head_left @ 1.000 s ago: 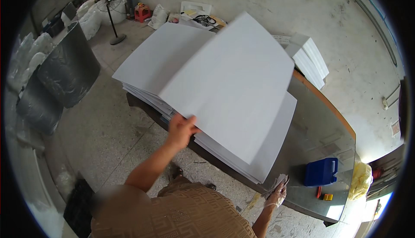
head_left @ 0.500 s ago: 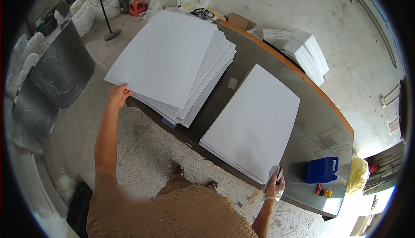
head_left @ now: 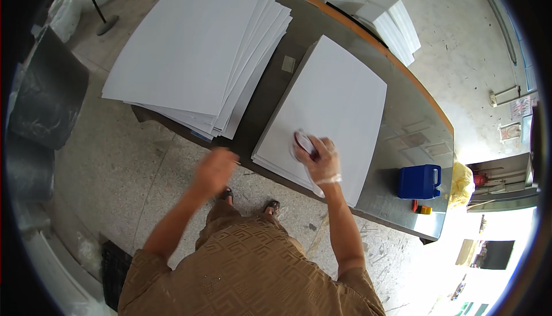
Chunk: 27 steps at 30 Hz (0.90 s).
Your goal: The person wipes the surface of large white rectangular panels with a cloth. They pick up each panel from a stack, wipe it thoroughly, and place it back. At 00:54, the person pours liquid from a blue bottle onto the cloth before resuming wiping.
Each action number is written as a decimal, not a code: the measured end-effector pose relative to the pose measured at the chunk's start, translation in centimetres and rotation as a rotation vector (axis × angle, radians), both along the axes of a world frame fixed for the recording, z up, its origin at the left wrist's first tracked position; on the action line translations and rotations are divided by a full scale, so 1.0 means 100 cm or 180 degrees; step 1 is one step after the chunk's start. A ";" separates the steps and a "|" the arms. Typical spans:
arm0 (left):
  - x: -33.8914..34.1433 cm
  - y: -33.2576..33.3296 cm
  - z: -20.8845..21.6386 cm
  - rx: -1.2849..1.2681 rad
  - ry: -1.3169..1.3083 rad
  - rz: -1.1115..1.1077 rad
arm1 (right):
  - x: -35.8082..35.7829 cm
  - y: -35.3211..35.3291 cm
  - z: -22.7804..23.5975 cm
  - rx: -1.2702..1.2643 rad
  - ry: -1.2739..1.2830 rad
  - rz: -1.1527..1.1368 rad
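Observation:
A spread stack of large white sheets (head_left: 178,46) covers the left part of the table. To its right lies a neater stack of white sheets (head_left: 339,97). Over the near part of that stack, my right hand (head_left: 322,161), in a thin clear glove, is closed round a dark red and white wad (head_left: 301,143); its exact kind does not show. Whether the wad presses on the top sheet I cannot tell. My left hand (head_left: 215,169), bare and smeared by motion, hovers off the table's near edge below the left stack; its fingers are too blurred to read.
The dark glossy table (head_left: 397,143) has an orange-brown far edge. A blue jerrycan (head_left: 418,181) stands at its right end beside a small yellow object (head_left: 425,210). White foam blocks (head_left: 391,23) lean beyond the far edge. At the left stand grey plastic-wrapped rolls (head_left: 49,92).
My left hand has left the corner of the left stack and moved right. My right hand has come from the near right corner onto the right stack with the wad. The view has shifted.

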<state>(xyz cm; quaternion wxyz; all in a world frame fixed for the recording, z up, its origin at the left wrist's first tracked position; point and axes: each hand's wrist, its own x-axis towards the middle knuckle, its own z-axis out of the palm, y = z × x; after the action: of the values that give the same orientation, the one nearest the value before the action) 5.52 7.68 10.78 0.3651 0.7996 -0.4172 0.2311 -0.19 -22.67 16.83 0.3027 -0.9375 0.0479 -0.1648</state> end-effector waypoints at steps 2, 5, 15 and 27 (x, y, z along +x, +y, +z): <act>-0.028 -0.045 -0.042 0.0491 -0.0114 -0.0289 | 0.026 0.017 -0.003 0.0000 -0.0177 0.0102; -0.038 -0.076 -0.077 0.0749 -0.0087 -0.0437 | 0.045 0.029 -0.029 -0.0242 -0.0103 0.0225; -0.040 -0.090 -0.117 0.0240 -0.0116 -0.0451 | 0.031 0.048 -0.057 -0.0953 0.0171 0.0747; -0.043 -0.102 -0.095 0.0414 -0.0126 0.0100 | 0.313 -0.149 -0.078 -0.1294 0.0323 -0.0437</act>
<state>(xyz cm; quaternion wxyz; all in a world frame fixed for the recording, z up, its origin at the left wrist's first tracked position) 1.18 -2.56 1.29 0.3004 0.8233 -0.4258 0.2249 31.12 -37.55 8.98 0.0928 -0.9809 0.0926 -0.1439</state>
